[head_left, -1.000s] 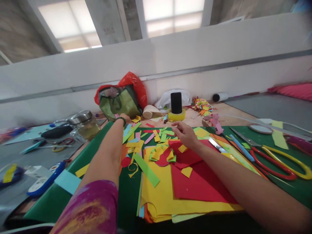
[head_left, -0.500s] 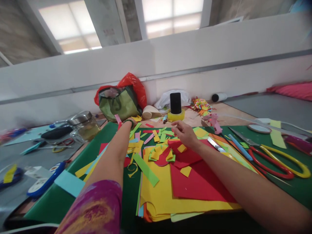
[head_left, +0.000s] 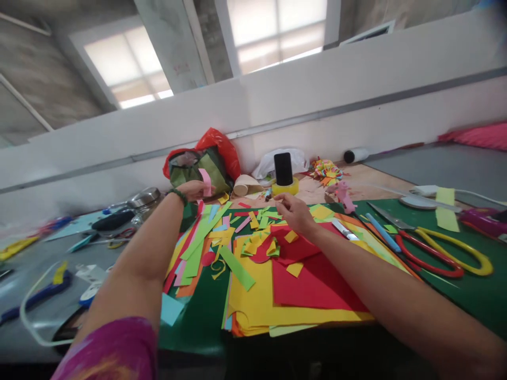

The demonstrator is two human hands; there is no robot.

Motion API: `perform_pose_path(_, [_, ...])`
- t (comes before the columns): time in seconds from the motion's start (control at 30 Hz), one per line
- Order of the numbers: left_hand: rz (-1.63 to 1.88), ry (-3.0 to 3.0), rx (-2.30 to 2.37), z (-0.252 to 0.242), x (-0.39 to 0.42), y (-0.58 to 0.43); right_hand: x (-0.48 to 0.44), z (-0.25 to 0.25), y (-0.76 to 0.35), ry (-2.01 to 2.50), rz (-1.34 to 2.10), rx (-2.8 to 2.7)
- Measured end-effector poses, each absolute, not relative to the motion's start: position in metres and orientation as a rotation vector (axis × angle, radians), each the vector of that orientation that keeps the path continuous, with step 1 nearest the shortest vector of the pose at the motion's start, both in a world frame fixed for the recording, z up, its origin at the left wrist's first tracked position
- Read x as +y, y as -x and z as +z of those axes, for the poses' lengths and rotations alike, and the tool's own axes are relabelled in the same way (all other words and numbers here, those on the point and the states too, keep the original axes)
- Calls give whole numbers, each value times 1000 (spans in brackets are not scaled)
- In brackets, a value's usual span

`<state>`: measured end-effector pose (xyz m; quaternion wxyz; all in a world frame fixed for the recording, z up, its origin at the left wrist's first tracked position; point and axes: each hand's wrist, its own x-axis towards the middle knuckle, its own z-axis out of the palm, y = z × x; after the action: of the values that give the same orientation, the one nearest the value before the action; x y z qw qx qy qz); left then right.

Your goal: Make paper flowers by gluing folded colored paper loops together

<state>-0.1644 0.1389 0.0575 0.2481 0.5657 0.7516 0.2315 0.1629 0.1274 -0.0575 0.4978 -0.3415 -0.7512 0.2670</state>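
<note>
Fingers of the left hand [head_left: 192,189], out at eleven o'clock, pinch a pink strip [head_left: 205,182] in front of a green bag; those of the right hand [head_left: 296,214], toward half past twelve, curl, and whether they grip anything I cannot tell. Nearest, at twelve o'clock, yellow sheets [head_left: 257,317] carry red sheets [head_left: 312,290] and a tabbed red disc [head_left: 259,257]. Loose green strips [head_left: 196,248] lie at eleven, scissors [head_left: 407,227] at two. Farther, a pink glue gun [head_left: 345,199] sits at one, then a phone [head_left: 283,169] at twelve.
</note>
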Motion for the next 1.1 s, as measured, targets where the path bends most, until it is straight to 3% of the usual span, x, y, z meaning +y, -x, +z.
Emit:
perform_pose_path(0.23, [791, -1498, 1353, 47, 69, 75, 114, -46, -156, 636, 1029, -1686])
perform_pose_path(0.4, [586, -1667, 1132, 24, 33, 20, 102, -36, -149, 398, 1254, -1549])
perform_pose_path(0.6, [722, -1472, 1037, 1, 29, 13, 107, -36, -154, 522, 1130, -1545])
perform_pose_path(0.87, [920, -1294, 1039, -23, 37, 18, 93, -41, -155, 669, 584, -1895])
perform_pose_path(0.97, [994, -1280, 1079, -30, 40, 21, 85, -38, -155, 591, 645, -1928])
perform_pose_path(1.1, [1023, -1273, 1055, -35, 44, 24, 83, -35, -155, 522, 1057, -1824])
